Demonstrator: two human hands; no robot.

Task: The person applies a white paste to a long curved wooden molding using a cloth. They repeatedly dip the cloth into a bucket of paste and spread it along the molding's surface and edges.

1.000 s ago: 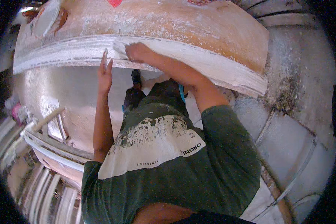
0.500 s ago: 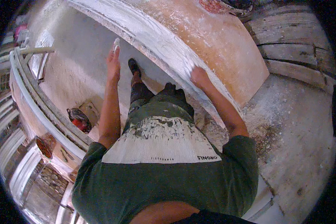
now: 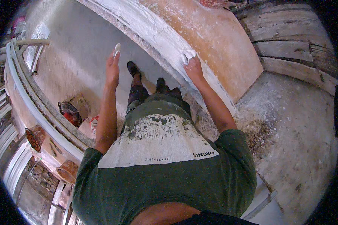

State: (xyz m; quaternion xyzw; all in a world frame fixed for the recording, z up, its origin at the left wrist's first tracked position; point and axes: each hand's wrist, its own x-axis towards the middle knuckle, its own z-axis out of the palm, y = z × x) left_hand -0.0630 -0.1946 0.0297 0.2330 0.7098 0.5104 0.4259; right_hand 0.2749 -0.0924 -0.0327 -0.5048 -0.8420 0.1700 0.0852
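Observation:
A long curved strip coated in wet white plaster (image 3: 157,35) runs from the upper left down to the right. My right hand (image 3: 193,69) is closed and pressed on the strip at its lower part. Whitish matter shows at its fingertips, but what the fingers grip cannot be made out. Held up over the grey floor, my left hand (image 3: 112,69) stays apart from the strip. Its thumb and fingers are closed on a small white lump (image 3: 117,48), which looks like plaster.
An orange-brown board (image 3: 214,48) borders the strip, with wooden planks (image 3: 289,56) beyond. At left lie a curved moulding (image 3: 45,107), a dark container with red inside (image 3: 70,112) and brown buckets (image 3: 35,138). Crumbly debris (image 3: 257,133) covers floor at right.
My right hand has shifted slightly up and left along the strip, its fingers now showing more plainly. My left hand stays nearly in place. The whole view has moved a little.

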